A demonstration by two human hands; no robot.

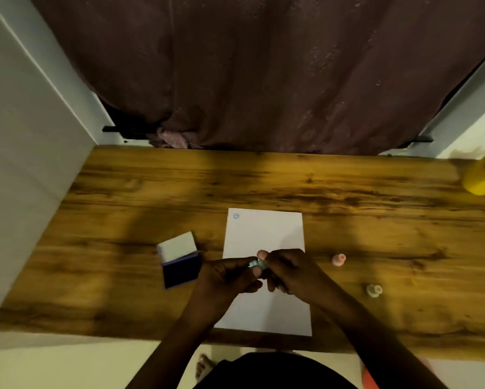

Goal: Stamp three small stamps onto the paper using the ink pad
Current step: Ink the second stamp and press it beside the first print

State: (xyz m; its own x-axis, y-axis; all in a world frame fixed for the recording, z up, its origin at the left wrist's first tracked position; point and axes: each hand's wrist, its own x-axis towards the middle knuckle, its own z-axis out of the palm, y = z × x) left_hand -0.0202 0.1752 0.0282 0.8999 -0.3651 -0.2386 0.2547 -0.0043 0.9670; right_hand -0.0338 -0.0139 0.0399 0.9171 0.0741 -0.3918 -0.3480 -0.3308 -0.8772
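Note:
A white sheet of paper (263, 234) lies on the wooden table (376, 220), with one small blue stamp mark (236, 216) near its far left corner. Over the paper's middle, my left hand (227, 276) and my right hand (286, 272) meet, both pinching a small teal stamp (256, 264). The open ink pad (179, 259), lid tipped back and dark pad showing, sits left of the paper. A pink stamp (338, 259) stands right of the paper. A pale stamp (374, 290) lies further right and nearer to me.
A yellow container (481, 178) with something purple on top stands at the table's far right edge. A dark maroon curtain (263, 74) hangs behind the table. A white wall (19, 164) borders the left side.

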